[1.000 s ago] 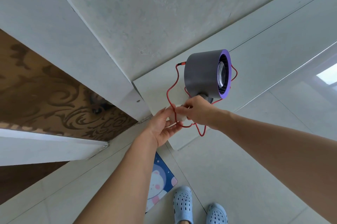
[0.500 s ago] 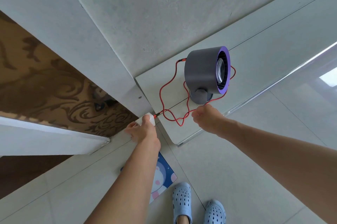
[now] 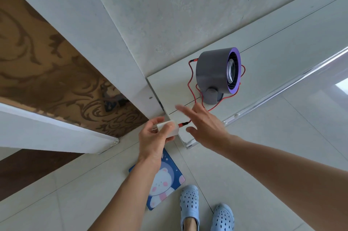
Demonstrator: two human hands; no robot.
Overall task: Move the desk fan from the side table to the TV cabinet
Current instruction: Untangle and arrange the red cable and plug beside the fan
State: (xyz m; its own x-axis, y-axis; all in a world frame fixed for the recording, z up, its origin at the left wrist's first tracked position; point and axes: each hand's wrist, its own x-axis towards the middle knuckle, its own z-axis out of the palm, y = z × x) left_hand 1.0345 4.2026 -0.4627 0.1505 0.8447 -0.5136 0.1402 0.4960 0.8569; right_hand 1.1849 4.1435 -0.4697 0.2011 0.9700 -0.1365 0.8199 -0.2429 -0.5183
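A grey desk fan point(image 3: 216, 72) with a purple front ring stands upright on the white cabinet top point(image 3: 282, 57), near its left end. A red cable point(image 3: 190, 80) loops round the fan's base and runs to a white plug adapter point(image 3: 168, 129). My left hand point(image 3: 153, 138) grips that adapter just off the cabinet's corner. My right hand point(image 3: 202, 123) hovers over the cabinet's front corner with fingers spread, holding nothing, a little short of the fan's base.
A white wall panel point(image 3: 169, 4) rises behind the cabinet. To the left a brown patterned panel point(image 3: 47, 72) sits behind a white ledge point(image 3: 56, 131). On the tiled floor lie a blue bear mat point(image 3: 162, 180) and my blue clogs point(image 3: 189, 204).
My left hand drew the adapter off the cabinet's left corner, pulling the red cable straighter. My right hand let go of the cable, opened, and its fingers spread toward the adapter.
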